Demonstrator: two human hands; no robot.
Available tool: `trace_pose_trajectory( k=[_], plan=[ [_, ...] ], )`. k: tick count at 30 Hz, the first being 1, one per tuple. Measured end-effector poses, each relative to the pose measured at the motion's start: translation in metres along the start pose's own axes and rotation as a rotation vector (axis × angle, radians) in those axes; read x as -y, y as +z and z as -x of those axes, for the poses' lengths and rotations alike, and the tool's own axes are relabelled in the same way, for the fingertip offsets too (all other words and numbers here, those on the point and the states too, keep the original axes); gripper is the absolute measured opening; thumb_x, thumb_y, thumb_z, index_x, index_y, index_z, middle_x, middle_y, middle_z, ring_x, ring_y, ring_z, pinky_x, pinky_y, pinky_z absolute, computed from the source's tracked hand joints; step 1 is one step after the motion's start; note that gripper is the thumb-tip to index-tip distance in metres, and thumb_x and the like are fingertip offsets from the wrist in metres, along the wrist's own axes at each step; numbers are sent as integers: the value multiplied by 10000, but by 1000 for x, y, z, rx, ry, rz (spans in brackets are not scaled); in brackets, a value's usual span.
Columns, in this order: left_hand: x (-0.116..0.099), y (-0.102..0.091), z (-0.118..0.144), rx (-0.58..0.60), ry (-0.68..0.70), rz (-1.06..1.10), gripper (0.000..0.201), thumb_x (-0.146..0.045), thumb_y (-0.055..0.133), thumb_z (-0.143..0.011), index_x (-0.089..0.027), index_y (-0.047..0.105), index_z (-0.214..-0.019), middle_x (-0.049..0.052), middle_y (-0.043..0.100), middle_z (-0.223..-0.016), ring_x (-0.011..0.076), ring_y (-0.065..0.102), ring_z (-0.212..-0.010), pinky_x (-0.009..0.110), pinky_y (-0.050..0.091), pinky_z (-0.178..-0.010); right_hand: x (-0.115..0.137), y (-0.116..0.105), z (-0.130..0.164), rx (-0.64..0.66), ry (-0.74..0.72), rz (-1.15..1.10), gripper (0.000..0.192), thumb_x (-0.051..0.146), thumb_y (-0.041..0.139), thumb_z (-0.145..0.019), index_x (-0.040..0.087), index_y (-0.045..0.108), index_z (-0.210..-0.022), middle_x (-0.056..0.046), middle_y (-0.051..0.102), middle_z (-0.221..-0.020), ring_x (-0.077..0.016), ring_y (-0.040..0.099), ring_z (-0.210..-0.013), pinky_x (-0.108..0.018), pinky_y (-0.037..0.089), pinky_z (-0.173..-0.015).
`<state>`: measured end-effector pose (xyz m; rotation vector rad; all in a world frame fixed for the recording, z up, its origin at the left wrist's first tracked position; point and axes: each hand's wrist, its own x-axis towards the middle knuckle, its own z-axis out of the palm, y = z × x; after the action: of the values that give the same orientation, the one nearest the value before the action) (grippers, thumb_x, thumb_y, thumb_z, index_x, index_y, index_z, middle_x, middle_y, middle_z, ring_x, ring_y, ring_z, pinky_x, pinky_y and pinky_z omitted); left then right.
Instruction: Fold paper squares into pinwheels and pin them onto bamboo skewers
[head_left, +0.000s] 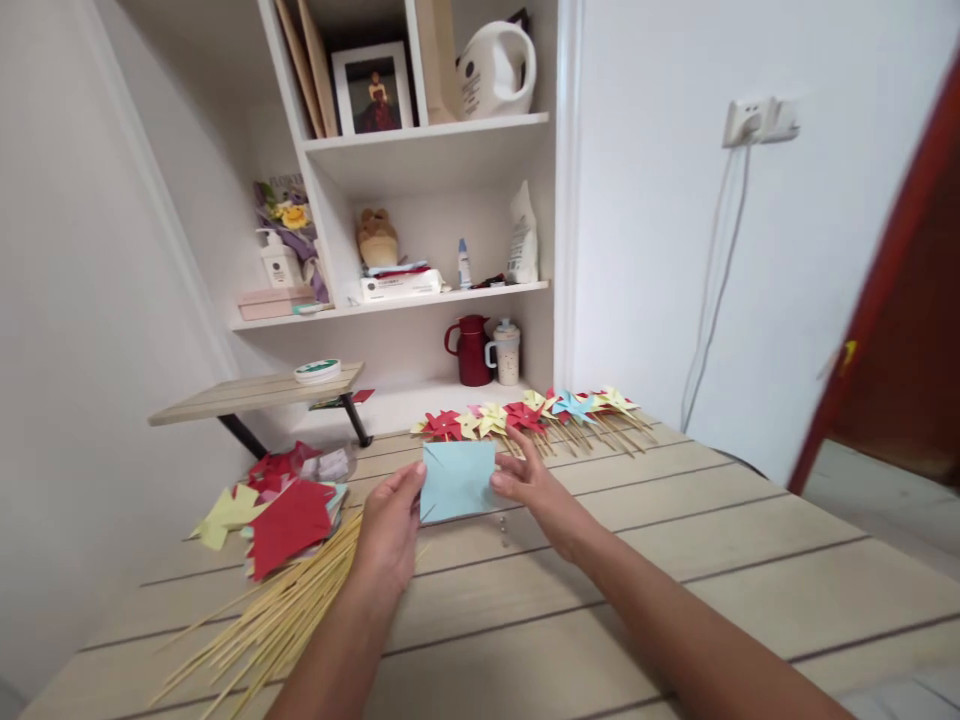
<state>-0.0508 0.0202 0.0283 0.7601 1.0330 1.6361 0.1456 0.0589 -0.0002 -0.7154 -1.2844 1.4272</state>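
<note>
A light blue square of paper [457, 482] with slits at its corners is held up over the table. My left hand [390, 520] pinches its left edge between thumb and fingers. At the right edge, my right hand [536, 490] grips it with the thumb in front, its index finger raised. Just below the paper lie a few tiny shiny bits [504, 532], too small to name. Left of my left hand are a stack of cut paper with a red sheet [292, 525] on top and a loose bundle of thin wooden sticks [277, 620].
A row of paper pinwheels on sticks [529, 415] lies along the table's back. A small raised wooden shelf [255, 393] carries a round white tape roll [317, 371]. Behind stand a red jug [473, 350] and a speckled cup [507, 353]. Yellow paper [225, 515] lies far left.
</note>
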Motion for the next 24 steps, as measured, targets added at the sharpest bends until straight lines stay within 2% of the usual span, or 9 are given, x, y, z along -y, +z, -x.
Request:
trace_pose_trajectory(
  k=[1, 2, 4, 5, 7, 12, 16, 21, 24],
  plan=[
    [8, 4, 2, 12, -51, 48, 250, -231, 828, -684, -107, 735, -881, 112, 776, -844, 206, 713, -751, 302, 562, -732, 1, -1, 0, 27, 21, -36, 1007, 437, 856, -668, 316, 298, -1497, -102, 672, -1190, -243, 654, -1025, -405, 482, -898],
    [15, 6, 3, 4, -91, 79, 210, -195, 807, -712, -105, 728, -884, 112, 776, -837, 204, 717, -748, 302, 570, -733, 2, -1, -1, 39, 41, -54, 917, 416, 875, -636, 281, 423, -1422, -74, 712, -1049, -232, 667, -930, -383, 489, -848],
    [27, 7, 3, -35, -150, 120, 137, -143, 758, -764, -112, 716, -891, 100, 776, -823, 198, 723, -750, 304, 581, -745, 4, -1, -2, 24, 60, -55, 589, 401, 894, -583, 202, 658, -1084, -29, 707, -822, -195, 645, -760, -341, 482, -764],
    [32, 6, 3, -55, -170, 139, 111, -129, 738, -783, -119, 712, -890, 91, 776, -823, 195, 726, -760, 306, 585, -757, 5, -1, -3, -2, 59, -47, 456, 402, 897, -563, 181, 683, -900, -15, 685, -750, -175, 620, -704, -325, 473, -736],
    [40, 3, 3, -58, -185, 176, 93, -126, 724, -801, -129, 713, -893, 81, 780, -863, 193, 730, -808, 311, 585, -797, 7, 0, -3, -66, 41, -34, 374, 415, 890, -549, 171, 648, -698, 3, 651, -677, -147, 574, -648, -307, 456, -697],
    [44, 0, 5, 100, -68, 189, 305, -313, 784, -784, -128, 736, -1021, 114, 772, -1031, 233, 709, -994, 329, 557, -889, 10, 1, -4, -128, -3, 4, 362, 442, 865, -556, 178, 645, -670, 14, 631, -651, -142, 537, -637, -295, 427, -660],
    [43, 3, 10, 182, 4, 111, 440, -408, 819, -729, -134, 742, -1064, 127, 761, -1078, 249, 699, -1005, 333, 539, -876, 10, 0, -3, -123, -19, 46, 358, 457, 846, -576, 176, 647, -672, 20, 605, -631, -137, 513, -627, -289, 402, -647],
    [50, 1, 11, 98, 54, -168, 394, -389, 872, -638, -121, 782, -912, 115, 783, -944, 218, 700, -868, 299, 516, -793, 7, -2, -4, -133, -10, 64, 365, 478, 830, -610, 172, 657, -710, 25, 579, -610, -120, 464, -575, -265, 343, -576],
    [52, 0, 9, 69, 82, -206, 387, -411, 860, -641, -126, 789, -893, 119, 785, -950, 225, 696, -866, 312, 515, -786, 7, -3, -4, -133, -4, 53, 366, 472, 828, -630, 166, 671, -754, 20, 593, -630, -116, 472, -578, -259, 347, -571]
  ],
)
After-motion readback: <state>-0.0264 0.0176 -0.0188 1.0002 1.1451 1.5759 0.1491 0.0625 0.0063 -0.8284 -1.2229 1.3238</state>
